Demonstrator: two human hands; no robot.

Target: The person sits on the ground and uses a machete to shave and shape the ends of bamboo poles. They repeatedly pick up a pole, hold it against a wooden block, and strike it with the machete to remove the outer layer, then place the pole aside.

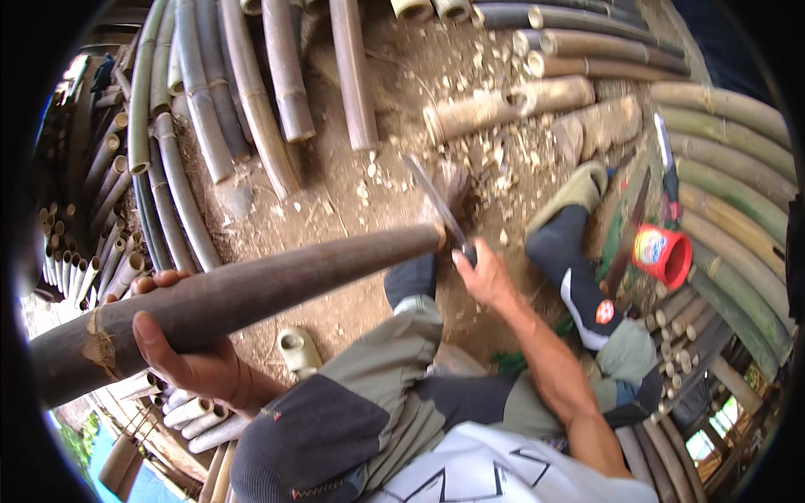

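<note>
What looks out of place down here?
A loose clog lies with no foot in it, odd because a similar worn clog is on one foot. Pale chips litter the dirt near the knife.

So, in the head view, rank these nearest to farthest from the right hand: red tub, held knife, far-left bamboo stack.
1. Knife, gripped in the right hand.
2. Red tub, off to the right.
3. Bamboo stack, far left.

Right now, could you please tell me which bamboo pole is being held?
The dark brown pole in the left hand, slanting across the view toward the knife in the right hand; the other poles are unheld.
</note>
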